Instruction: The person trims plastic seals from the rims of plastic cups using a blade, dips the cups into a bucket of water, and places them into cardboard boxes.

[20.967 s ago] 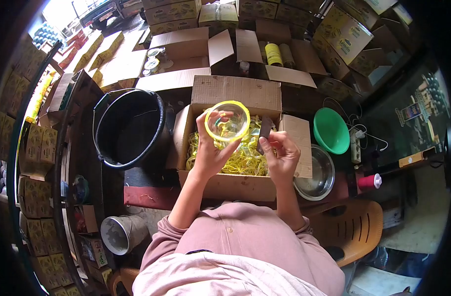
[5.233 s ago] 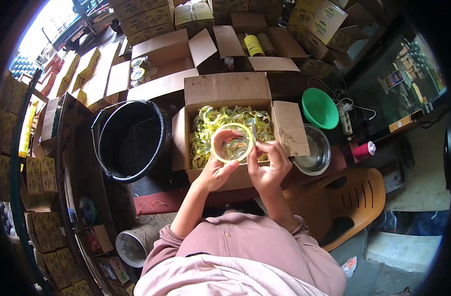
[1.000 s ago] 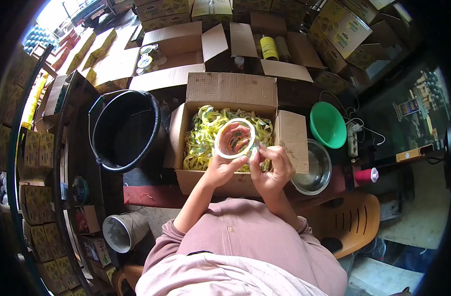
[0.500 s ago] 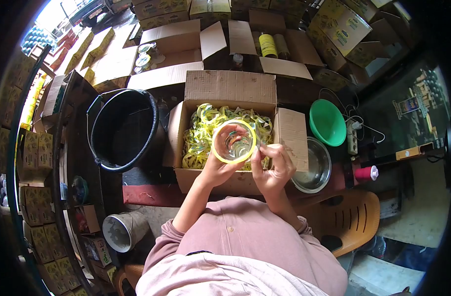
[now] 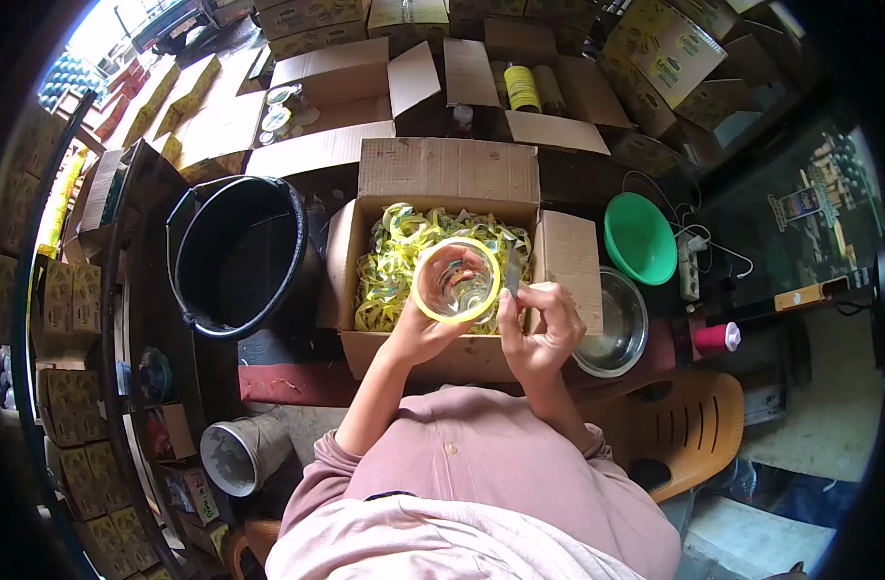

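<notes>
My left hand is wrapped around a clear plastic cup with a yellow rim. The cup's mouth faces up towards me, and fingers show through its clear wall. Close to the rim on the right, my right hand pinches a thin greyish strip, whose kind I cannot make out. Below both hands stands an open cardboard box, filled with crumpled yellow and clear printed plastic pieces.
To the left is a black bucket; to the right, a green bowl and a metal bowl. A pink thread spool lies by the table edge. Open cartons line the back. An orange chair stands at right.
The greyish strip in my right hand now shows more plainly, upright beside the rim. Both hands and the cup keep nearly the same place; the whole view has shifted slightly.
</notes>
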A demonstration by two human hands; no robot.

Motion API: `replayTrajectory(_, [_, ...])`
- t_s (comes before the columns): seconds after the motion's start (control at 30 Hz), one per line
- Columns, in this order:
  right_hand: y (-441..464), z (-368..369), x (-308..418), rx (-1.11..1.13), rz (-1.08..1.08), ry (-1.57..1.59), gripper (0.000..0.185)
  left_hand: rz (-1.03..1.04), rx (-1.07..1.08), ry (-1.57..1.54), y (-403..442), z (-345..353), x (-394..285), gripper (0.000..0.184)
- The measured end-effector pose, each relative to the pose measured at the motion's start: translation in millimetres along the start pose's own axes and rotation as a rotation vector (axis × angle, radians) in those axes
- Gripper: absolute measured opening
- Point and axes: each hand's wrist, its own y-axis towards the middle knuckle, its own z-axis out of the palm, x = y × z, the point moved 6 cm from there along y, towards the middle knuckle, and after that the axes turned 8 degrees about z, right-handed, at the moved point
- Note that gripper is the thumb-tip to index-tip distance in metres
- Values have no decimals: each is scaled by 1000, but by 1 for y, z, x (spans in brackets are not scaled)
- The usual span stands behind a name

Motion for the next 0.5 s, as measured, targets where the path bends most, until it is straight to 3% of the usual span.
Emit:
replayTrajectory(0.3, [5, 2, -9, 44, 15, 53, 14, -13, 126, 66, -8, 1, 5, 76])
replayTrajectory(0.4, [4, 1, -15, 27, 66, 95, 11, -62, 1, -189, -6, 1, 4, 69])
replayTrajectory(0.5, [3, -4, -11, 23, 130, 126, 10, -145, 5, -310, -7, -3, 14, 69])
